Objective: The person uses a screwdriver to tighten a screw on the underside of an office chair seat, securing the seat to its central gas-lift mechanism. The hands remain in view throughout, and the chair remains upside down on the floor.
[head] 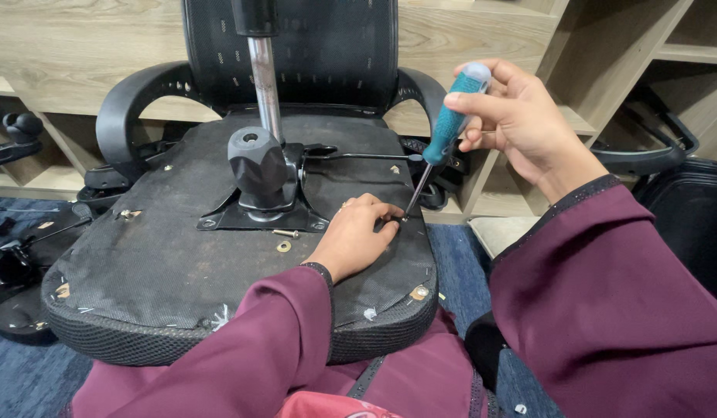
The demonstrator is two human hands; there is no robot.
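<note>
One head-worn camera looks steeply down, close over an upturned chair seat (219,255).

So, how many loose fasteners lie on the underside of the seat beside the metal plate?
2: a bolt at the plate's front edge, and a washer just below it. Others may be hidden under the left hand.

Screwdriver (450,124): teal handle with pale blue cap, silver shaft. Seat underside (157,255): black fabric edged in black mesh. Mounting plate (254,217): black; gas-lift column (265,85): chrome. Sleeves (606,310): maroon, dark patterned cuffs. Carpet (18,379): blue. Shelving (80,46): pale woodgrain.
</note>
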